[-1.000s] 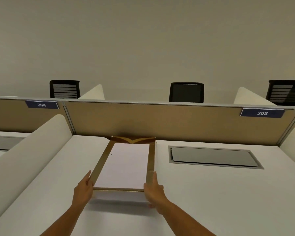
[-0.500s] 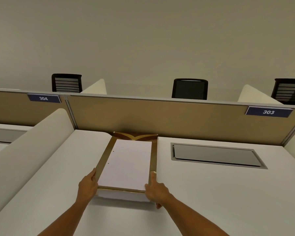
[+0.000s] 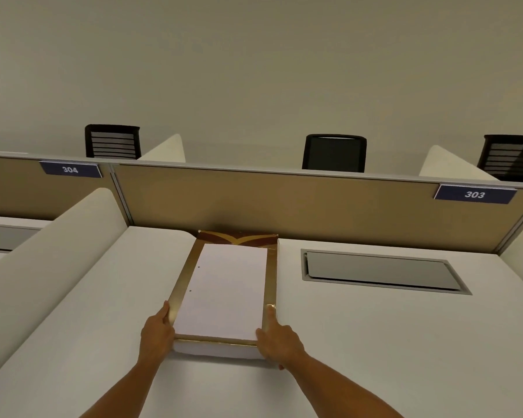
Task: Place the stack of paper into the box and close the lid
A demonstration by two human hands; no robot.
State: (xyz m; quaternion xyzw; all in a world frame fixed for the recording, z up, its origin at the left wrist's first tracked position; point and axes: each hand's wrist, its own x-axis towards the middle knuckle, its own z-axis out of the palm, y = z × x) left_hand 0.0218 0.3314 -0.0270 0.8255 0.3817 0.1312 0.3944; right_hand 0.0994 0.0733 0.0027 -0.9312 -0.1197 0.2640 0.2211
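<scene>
Paper: my stack of paper (image 3: 224,292) lies flat inside the gold-rimmed box (image 3: 182,277), lower centre of the frame, its long axis running away from me toward the partition (image 3: 284,203).
Left hand: my left hand (image 3: 157,334) is curled around the box's near left corner, gripping it.
Right hand: my right hand (image 3: 277,339) clasps the near right corner, thumb up along the gold rim.
Lid: the patterned lid (image 3: 237,238) stands at the far end of the box, against the partition, not yet closed.
Key relation: the lid lies straight ahead of both hands, beyond the paper; I judge neither hand nearer, so closing means reaching forward along the long axis.
Desk: the box rests on the white desk (image 3: 375,342).
Writing: sign at upper left reads 304 (image 3: 70,169); sign at right reads 303 (image 3: 474,194). No brand legible.
</scene>
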